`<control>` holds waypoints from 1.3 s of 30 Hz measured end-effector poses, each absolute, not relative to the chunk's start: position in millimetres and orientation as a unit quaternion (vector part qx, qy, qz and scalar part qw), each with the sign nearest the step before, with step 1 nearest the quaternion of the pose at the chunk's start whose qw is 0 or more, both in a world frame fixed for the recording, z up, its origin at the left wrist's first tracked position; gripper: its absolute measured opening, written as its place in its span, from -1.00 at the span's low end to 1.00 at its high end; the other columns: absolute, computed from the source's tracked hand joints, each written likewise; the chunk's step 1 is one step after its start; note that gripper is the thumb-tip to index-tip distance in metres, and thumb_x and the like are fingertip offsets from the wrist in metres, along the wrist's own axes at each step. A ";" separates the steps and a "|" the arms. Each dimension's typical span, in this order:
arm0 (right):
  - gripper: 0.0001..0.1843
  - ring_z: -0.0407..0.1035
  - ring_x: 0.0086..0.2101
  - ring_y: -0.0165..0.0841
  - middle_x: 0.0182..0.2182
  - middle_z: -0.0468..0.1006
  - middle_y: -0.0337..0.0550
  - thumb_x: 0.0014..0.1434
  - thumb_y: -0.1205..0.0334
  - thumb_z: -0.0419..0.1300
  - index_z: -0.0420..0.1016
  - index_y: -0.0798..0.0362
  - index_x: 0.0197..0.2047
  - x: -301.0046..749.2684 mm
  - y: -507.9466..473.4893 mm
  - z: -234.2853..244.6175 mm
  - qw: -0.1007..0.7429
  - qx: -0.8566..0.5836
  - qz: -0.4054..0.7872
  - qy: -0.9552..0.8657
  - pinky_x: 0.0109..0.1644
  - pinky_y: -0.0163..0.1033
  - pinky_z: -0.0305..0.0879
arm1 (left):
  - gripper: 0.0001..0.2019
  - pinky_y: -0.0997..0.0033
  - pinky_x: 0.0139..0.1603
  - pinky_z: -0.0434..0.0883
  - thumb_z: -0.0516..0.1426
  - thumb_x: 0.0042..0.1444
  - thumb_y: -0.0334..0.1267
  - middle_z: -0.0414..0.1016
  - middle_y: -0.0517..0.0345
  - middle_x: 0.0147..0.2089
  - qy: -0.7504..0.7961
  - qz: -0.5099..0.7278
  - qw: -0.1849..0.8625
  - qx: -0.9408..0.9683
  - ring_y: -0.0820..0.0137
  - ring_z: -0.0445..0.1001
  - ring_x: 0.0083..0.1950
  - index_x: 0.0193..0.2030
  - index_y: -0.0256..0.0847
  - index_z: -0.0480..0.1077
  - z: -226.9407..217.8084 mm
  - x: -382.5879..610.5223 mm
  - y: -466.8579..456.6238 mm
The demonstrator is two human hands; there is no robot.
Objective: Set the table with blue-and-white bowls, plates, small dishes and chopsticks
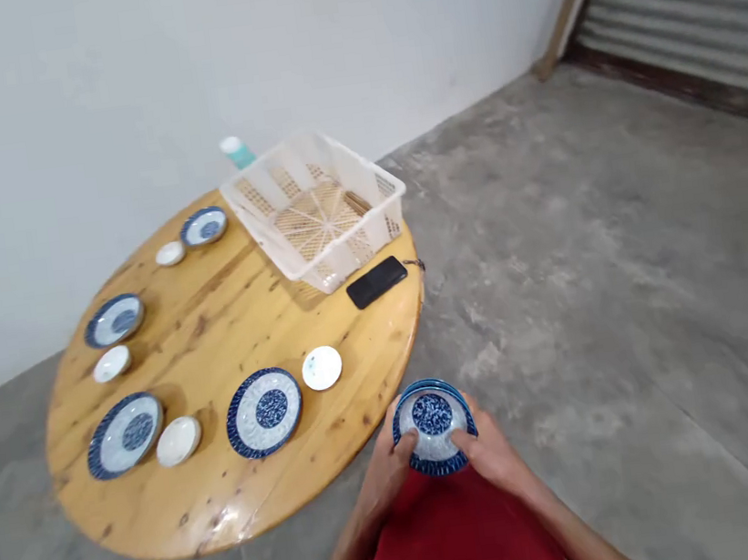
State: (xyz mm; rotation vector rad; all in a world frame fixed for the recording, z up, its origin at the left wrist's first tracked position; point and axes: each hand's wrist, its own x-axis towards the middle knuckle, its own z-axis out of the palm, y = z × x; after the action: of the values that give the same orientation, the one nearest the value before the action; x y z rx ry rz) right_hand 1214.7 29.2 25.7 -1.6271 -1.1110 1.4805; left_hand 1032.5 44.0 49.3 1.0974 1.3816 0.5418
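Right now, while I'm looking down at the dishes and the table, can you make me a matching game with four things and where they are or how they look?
Things
1. Phone
2. Stacked dishes
3. Basket
4. Turquoise container

Places and looks
A. Whitish, with openwork sides
B. Partly hidden behind the basket
C. Black, lying flat on the table
D. Held between the left hand and right hand

Right pairs: 1-C, 2-D, 3-A, 4-B.
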 end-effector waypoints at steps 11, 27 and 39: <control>-0.46 0.40 -0.53 -0.32 -0.47 0.54 -0.23 -0.10 0.25 0.11 0.43 0.09 0.02 1211.1 140.8 70.6 0.285 -0.553 0.666 -0.411 -0.54 -0.29 0.35 | -0.50 0.15 0.20 0.36 0.06 0.20 -0.06 0.53 -0.03 0.08 0.581 0.310 0.564 0.499 0.15 0.48 0.08 0.23 -0.23 0.27 69.6 1025.9 126.9; -0.68 0.46 -0.48 -0.27 -0.41 0.61 -0.06 -0.22 0.32 0.19 0.51 0.16 -0.30 1148.8 362.2 175.0 0.232 -0.502 0.660 -0.509 -0.57 -0.30 0.39 | -0.60 0.40 -0.31 0.50 0.23 0.12 -0.08 0.57 -0.10 -0.12 0.498 0.459 0.601 0.425 0.21 0.53 -0.15 0.05 -0.22 0.45 165.3 962.0 303.3; -0.76 0.49 -0.59 -0.28 -0.54 0.58 0.00 -0.09 0.47 0.11 0.43 0.24 -0.27 1078.3 565.8 135.4 0.111 -0.490 0.703 -0.504 -0.60 -0.33 0.41 | -0.80 0.35 -0.35 0.54 0.10 0.14 -0.26 0.60 -0.06 -0.29 0.624 0.476 0.544 0.295 0.27 0.57 -0.34 -0.16 -0.32 0.44 138.7 927.6 472.1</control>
State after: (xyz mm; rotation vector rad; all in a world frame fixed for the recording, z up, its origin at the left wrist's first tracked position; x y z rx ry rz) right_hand 1078.3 565.8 135.4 -1.4397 -1.4796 2.0634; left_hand 927.6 472.1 138.7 0.6992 1.4818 1.1304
